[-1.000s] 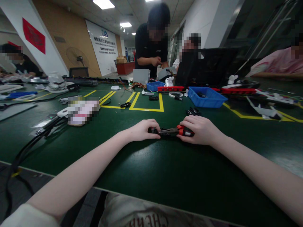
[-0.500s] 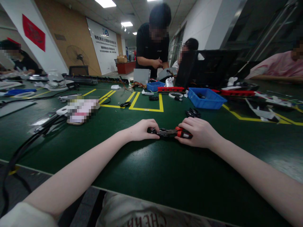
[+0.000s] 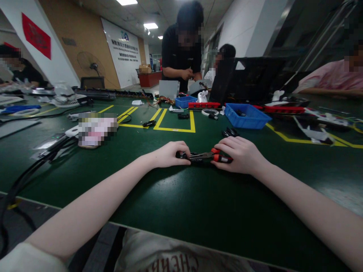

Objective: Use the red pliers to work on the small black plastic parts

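Note:
My right hand (image 3: 241, 154) is closed round the red and black handles of a pair of long-nose pliers (image 3: 205, 155). The jaws point left and reach to the fingertips of my left hand (image 3: 174, 154). That hand pinches a small black part (image 3: 181, 154), largely covered by the fingers, so its kind is not clear. More of the black piece shows under the pliers' jaws, low over the green table (image 3: 176, 196). Just beyond my right hand lies a bunch of small black parts (image 3: 230, 132).
A blue bin (image 3: 247, 116) with dark pieces stands behind my right hand. Small black parts (image 3: 183, 116) lie by the yellow tape lines. To the left are a phone (image 3: 96, 132) and black cables (image 3: 42, 162). A person (image 3: 181, 49) stands across the table; others sit at both sides.
My right hand and the pliers' handles have shifted very slightly right, and the handles look a little wider apart. My left hand keeps its pinch. The whole view has tilted slightly.

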A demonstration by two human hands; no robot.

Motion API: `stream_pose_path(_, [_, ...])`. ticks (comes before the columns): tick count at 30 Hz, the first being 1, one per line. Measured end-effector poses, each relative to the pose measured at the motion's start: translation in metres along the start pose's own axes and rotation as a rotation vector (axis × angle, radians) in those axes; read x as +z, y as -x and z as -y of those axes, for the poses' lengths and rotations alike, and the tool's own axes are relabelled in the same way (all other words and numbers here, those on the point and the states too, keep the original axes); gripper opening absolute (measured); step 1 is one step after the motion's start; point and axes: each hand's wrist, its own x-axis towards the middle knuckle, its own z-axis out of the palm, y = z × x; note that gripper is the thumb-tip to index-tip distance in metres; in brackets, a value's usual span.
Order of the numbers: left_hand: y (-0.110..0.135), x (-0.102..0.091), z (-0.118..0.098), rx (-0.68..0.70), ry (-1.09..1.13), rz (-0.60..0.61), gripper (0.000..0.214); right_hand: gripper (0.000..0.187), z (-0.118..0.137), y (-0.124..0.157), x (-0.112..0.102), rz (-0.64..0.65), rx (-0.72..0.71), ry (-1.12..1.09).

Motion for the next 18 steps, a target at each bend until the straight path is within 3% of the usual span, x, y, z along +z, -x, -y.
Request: stream_pose_path(18, [0.0008, 0.0007, 0.0042, 0.012, 0.029, -0.005, 0.015, 0.032, -0.0022, 0.0, -0.0005, 0.074, 0.025, -0.012])
